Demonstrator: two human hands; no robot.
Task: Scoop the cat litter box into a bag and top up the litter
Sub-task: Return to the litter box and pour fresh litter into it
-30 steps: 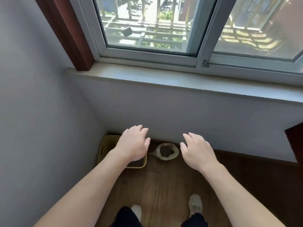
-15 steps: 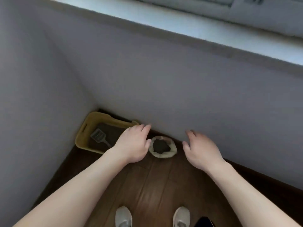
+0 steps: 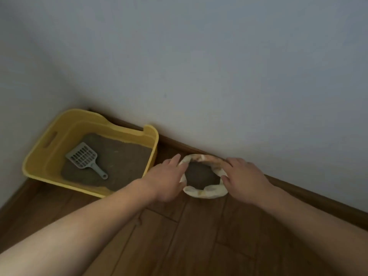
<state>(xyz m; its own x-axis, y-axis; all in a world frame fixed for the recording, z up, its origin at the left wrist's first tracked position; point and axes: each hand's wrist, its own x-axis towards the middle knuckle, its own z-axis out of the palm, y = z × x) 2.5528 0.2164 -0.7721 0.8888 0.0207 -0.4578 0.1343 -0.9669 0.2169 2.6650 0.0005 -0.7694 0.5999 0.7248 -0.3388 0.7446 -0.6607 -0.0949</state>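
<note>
Take the bag (image 3: 205, 193), just right of the litter box (image 3: 39, 156) by the far wall, evenly by its rolled rim: your left hand (image 3: 165, 180) touches it straight-fingered, while your right hand (image 3: 245, 180) may be pinching it, though that is unclear.

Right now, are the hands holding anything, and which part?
Left hand touches the bag on its rolled rim's left side, fingers straight. Right hand covers the rim's right side; a grip cannot be told.
</note>
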